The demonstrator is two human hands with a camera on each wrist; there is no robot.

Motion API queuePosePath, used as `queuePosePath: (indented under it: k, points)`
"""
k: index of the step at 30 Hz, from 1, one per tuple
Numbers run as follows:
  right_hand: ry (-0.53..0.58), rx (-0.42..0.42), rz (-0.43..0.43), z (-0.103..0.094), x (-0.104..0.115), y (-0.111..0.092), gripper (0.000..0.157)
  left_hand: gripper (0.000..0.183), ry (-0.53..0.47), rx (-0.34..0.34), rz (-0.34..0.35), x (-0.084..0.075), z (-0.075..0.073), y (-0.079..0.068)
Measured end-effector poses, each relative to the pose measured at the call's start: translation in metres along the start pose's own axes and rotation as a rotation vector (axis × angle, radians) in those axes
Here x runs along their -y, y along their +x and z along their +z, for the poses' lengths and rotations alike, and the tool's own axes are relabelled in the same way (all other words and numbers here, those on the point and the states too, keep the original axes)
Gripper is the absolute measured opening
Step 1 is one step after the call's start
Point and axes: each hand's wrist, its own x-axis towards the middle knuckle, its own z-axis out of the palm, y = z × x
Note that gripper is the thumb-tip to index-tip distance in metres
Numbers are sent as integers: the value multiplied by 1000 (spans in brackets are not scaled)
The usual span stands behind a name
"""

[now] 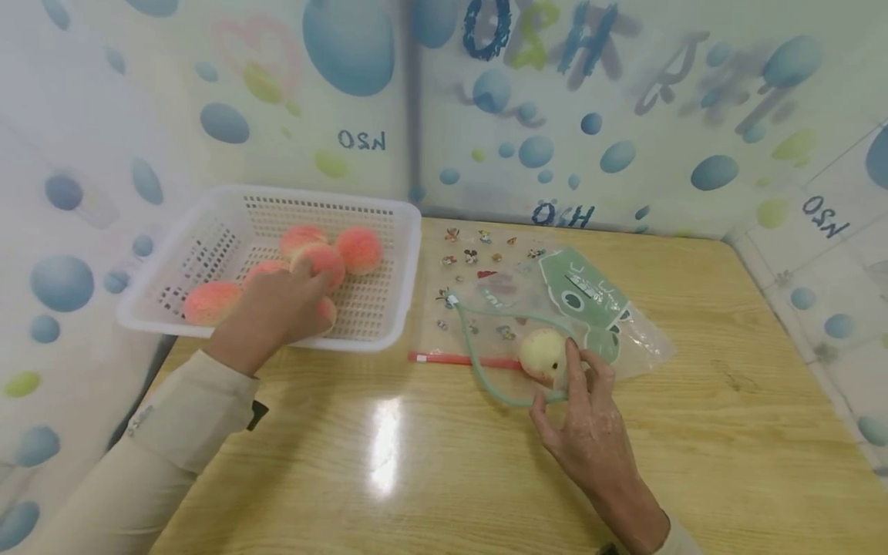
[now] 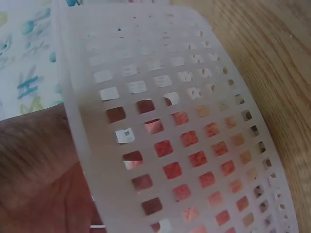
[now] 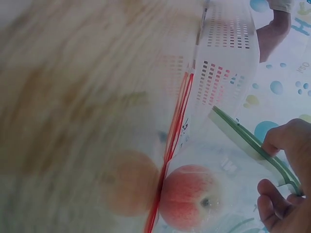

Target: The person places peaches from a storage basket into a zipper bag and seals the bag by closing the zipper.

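In the head view my left hand reaches down into a white plastic basket, its fingers bent against a peach; the undersides of the fingers are hidden. More pink peaches lie around it. Through the basket's holes the left wrist view shows parts of the peaches. My right hand pinches the green zip edge of a clear bag with a green cartoon print. The bag's mouth gapes, and a pale peach lies inside it.
Beneath the green bag lies another clear bag with small cartoon figures and a red zip strip. Everything stands on a wooden table. Walls patterned with blue dots close off the back and both sides.
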Motion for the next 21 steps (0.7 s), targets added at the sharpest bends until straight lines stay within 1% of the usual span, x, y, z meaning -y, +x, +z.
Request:
queuePosePath:
  k: [1,3,4,6,8,11,13,21]
  points:
    - [0,-9,-4,0,0,0,69,24,-4,38,-12,0,-1,0]
    - [-1,-21,-10,1,0,0,69,18,-9,208,-91,1,-3,1]
    - [-4,-22,-11,1,-1,0,69,17,-19,261,-120,1,-5,2]
    - [-5,-35,-18,1,-1,0,68,19,-33,329,-147,1,-6,4]
    - [-8,-46,-20,1,-1,1,68,20,-69,386,-189,2,-7,6]
    - [-12,-58,-24,1,-1,1,67,22,-90,438,-225,2,-7,8]
    - [-13,-58,-27,1,-1,1,67,23,-99,459,-247,2,-6,9]
    - [-21,11,-13,-3,0,1,69,22,-116,452,-259,4,-2,10]
